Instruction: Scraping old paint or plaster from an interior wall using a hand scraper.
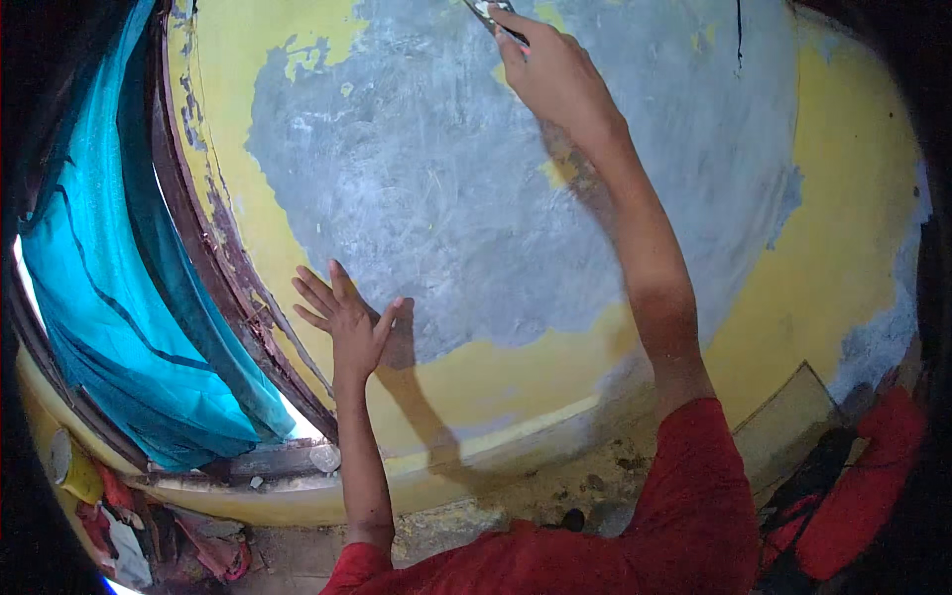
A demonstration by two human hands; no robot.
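A yellow painted wall (476, 357) fills the view, with a large grey patch (416, 201) where the yellow coat is gone or covered. At the top edge my right hand (561, 74) grips a flat hand tool (487, 15), possibly a scraper or putty knife, partly cut off by the frame; its far end is hidden. Lower left, my left hand (346, 320) is spread with its fingers apart against or just in front of the wall, at the lower left border of the grey patch, and holds nothing. Small yellow remnants show within the grey.
A turquoise curtain (149, 297) hangs in a worn dark window or door frame (223, 297) at left. A yellow container (74, 468) and cloths (126, 550) lie lower left. A board (785, 424) leans lower right, near red and dark items (855, 491). A thin crack or cord runs down at upper right.
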